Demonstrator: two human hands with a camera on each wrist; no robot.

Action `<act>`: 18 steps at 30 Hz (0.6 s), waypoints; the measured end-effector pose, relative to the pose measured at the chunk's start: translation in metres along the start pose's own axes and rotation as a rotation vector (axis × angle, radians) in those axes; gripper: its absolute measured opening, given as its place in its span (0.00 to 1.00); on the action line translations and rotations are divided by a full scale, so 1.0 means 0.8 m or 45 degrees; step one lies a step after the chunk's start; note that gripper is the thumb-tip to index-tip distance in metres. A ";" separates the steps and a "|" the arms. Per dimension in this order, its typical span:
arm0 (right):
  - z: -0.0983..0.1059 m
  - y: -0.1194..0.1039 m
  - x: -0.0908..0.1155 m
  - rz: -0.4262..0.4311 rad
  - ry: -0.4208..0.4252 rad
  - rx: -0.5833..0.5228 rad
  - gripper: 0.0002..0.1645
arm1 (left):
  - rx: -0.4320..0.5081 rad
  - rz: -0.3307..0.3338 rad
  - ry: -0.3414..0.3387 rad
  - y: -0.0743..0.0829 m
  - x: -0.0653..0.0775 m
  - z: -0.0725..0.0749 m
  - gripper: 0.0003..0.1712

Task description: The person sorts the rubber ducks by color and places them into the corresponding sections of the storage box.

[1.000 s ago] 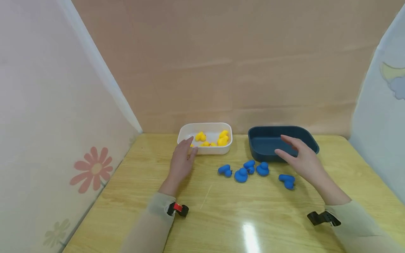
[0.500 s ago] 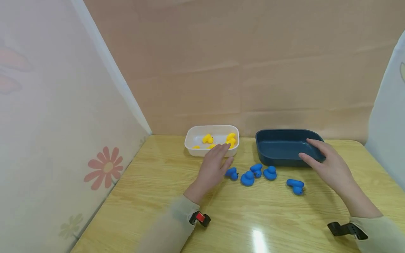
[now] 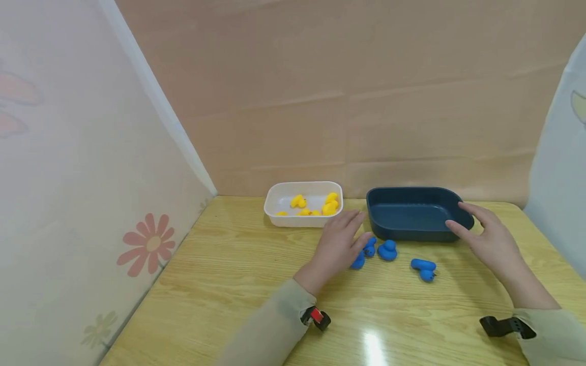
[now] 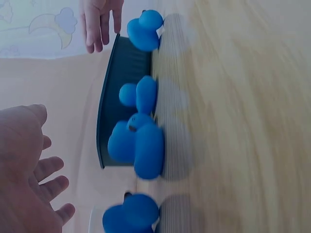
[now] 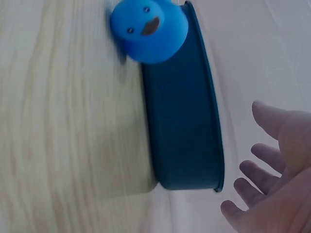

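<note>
A backdrop (image 3: 297, 101) is standing behind the glossy table (image 3: 206, 284), the dark tray (image 3: 414, 237) sitting toward its far right corner. Fingers loosely straight, holding nothing, the right hand (image 3: 492, 241) is hovering by the tray, the left hand (image 3: 336, 244) by the blue ducks (image 3: 387, 250); they're lying off the tray's near edge, looking light, soft, best pinched round the body.

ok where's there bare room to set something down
The tabletop between the flowered wall and the left sleeve is free, as is the patch between it and the right sleeve, short of the blue ducks. The dark tray is bare inside. Crowded: just in front of that tray, where the ducks sit and the left hand hovers.
</note>
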State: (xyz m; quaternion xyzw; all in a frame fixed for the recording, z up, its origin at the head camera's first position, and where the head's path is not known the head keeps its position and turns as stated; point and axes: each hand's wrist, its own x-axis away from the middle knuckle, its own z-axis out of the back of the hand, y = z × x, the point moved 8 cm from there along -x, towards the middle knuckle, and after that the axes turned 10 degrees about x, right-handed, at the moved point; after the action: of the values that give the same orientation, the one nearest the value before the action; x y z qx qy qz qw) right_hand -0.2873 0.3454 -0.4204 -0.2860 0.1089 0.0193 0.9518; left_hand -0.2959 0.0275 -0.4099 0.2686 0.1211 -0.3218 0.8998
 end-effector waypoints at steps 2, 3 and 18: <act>-0.001 0.006 -0.001 0.001 -0.002 -0.005 0.49 | 0.001 0.006 -0.014 0.006 -0.003 -0.006 0.34; -0.002 0.008 -0.001 0.001 -0.005 -0.007 0.49 | -0.002 0.019 -0.031 0.008 -0.005 -0.009 0.34; -0.028 0.039 -0.014 -0.044 -0.164 -0.113 0.64 | 0.001 0.100 -0.128 0.004 -0.007 -0.033 0.37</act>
State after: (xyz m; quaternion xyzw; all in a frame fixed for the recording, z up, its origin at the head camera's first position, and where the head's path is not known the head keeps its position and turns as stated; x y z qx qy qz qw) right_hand -0.3061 0.3598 -0.4532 -0.3280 0.0413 0.0260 0.9434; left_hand -0.2988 0.0471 -0.4280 0.2569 0.0650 -0.2995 0.9165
